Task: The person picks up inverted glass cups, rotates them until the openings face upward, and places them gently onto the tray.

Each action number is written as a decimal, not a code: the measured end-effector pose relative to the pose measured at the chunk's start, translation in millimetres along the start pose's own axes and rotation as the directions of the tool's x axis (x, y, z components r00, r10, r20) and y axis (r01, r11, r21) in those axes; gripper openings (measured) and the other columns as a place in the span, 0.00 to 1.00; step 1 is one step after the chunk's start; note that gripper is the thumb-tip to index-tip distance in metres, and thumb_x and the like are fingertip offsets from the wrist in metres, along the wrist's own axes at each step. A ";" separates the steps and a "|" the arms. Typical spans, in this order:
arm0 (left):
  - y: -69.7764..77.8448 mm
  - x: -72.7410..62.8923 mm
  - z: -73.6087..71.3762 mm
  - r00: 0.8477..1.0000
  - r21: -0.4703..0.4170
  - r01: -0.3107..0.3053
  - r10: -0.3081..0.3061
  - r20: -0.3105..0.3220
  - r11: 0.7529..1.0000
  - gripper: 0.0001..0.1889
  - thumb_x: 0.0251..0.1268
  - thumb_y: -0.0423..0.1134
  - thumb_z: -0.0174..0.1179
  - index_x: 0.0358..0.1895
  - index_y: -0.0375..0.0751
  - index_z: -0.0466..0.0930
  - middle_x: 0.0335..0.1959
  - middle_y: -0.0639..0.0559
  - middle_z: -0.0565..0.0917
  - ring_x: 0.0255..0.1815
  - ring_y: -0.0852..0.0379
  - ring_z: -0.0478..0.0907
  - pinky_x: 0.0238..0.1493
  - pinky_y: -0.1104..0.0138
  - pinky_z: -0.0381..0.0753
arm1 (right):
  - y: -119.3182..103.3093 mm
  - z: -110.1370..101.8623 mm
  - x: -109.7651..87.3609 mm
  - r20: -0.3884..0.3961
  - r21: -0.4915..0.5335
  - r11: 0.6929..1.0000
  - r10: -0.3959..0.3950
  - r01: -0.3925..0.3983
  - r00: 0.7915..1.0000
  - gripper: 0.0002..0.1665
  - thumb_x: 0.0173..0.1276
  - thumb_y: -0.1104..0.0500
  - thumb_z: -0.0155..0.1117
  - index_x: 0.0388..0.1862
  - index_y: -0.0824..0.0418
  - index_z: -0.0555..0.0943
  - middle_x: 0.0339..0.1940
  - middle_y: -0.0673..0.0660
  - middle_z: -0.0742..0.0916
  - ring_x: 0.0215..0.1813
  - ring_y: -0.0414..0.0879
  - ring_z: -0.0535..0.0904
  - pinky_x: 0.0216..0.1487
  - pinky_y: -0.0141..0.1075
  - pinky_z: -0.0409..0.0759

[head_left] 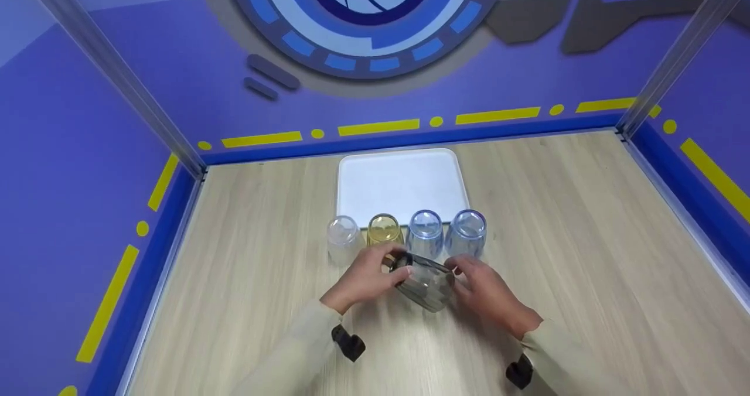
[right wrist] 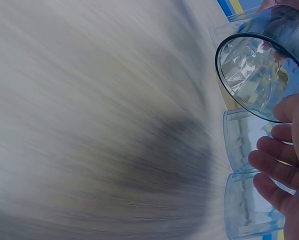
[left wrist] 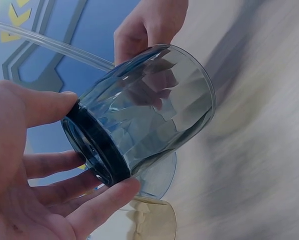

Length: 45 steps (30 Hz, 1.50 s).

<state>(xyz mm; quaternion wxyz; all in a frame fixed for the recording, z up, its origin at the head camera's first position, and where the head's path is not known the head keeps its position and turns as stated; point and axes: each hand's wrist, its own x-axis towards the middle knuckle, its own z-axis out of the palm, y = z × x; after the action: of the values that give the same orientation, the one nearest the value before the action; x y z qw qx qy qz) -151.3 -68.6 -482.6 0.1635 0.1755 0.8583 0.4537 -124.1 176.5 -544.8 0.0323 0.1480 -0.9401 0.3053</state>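
A smoky grey glass [head_left: 426, 287] is held tilted in the air between the two hands. The left hand [head_left: 370, 272] grips it near its thick dark base [left wrist: 102, 145], thumb on one side and fingers on the other. At the open rim [right wrist: 259, 77], the right hand [head_left: 487, 286] pinches the glass, its other fingers loosely bent. Just beyond the hands, a clear glass [head_left: 344, 238], a yellow glass [head_left: 384, 229], a blue glass [head_left: 425, 235] and another blue glass [head_left: 467, 233] stand upside down in a row.
Behind the row lies a white rectangular tray [head_left: 401, 185], its front edge close to the glasses. The wood-grain table [head_left: 263, 279] is bounded by a blue-purple back wall [head_left: 176, 79] and side walls with metal corner posts.
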 end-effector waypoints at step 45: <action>-1.7 3.7 -0.5 0.991 -0.452 0.127 -0.089 0.104 0.883 0.22 0.67 0.41 0.60 0.60 0.33 0.74 0.53 0.40 0.80 0.47 0.55 0.81 0.43 0.63 0.86 | -1.2 -2.7 1.0 0.006 0.057 0.997 0.042 -0.042 0.999 0.13 0.65 0.67 0.60 0.49 0.61 0.80 0.45 0.57 0.86 0.52 0.52 0.82 0.56 0.50 0.79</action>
<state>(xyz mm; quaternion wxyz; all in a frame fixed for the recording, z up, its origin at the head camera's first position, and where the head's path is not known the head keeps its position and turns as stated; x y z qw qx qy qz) -155.0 -68.2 -484.2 0.2596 0.1021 0.7283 0.6259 -124.7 176.9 -541.7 0.0192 0.1297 -0.9340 0.3324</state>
